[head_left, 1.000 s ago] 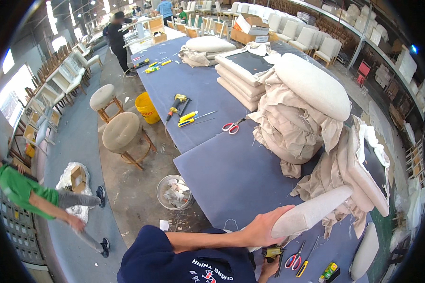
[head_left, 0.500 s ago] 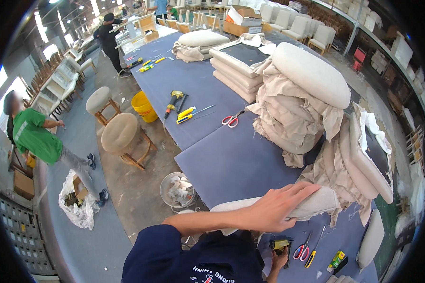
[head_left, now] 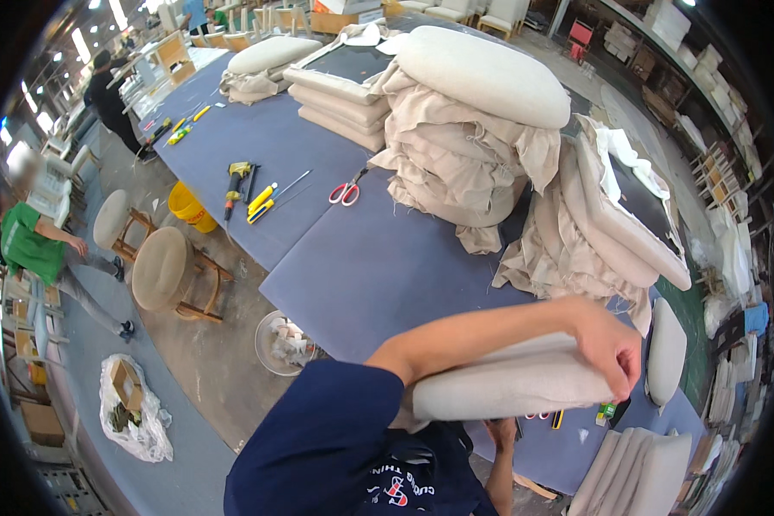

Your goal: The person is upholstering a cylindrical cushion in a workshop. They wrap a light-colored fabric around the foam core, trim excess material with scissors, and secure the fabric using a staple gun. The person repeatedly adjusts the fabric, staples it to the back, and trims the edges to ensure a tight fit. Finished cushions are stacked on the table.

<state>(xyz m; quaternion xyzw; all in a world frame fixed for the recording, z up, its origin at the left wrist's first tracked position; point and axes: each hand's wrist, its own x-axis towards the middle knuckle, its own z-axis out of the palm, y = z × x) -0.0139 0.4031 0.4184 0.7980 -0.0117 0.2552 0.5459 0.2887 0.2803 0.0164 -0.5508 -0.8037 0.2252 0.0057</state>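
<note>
My left hand reaches across with its fingers curled over the right end of a pale fabric-covered seat cushion, which is tilted up close to my body. Below the cushion, my right hand is partly covered. Its fingertips are hidden, and only a dark edge of the yellow-and-black staple gun shows beside it. Scissors with red handles, a yellow cutter and a small green-and-yellow box lie just beyond, partly covered by the cushion.
A tall pile of cushions and loose beige cloth stands on the blue table. More cushions are stacked at lower right. Another staple gun and red scissors lie further off. Left are stools, a bucket and a person in green.
The cushion has been lifted and tilted toward me, now covering much of the right hand and tools. My left hand has moved right, from lying flat to curling round its end. The view has shifted right.
</note>
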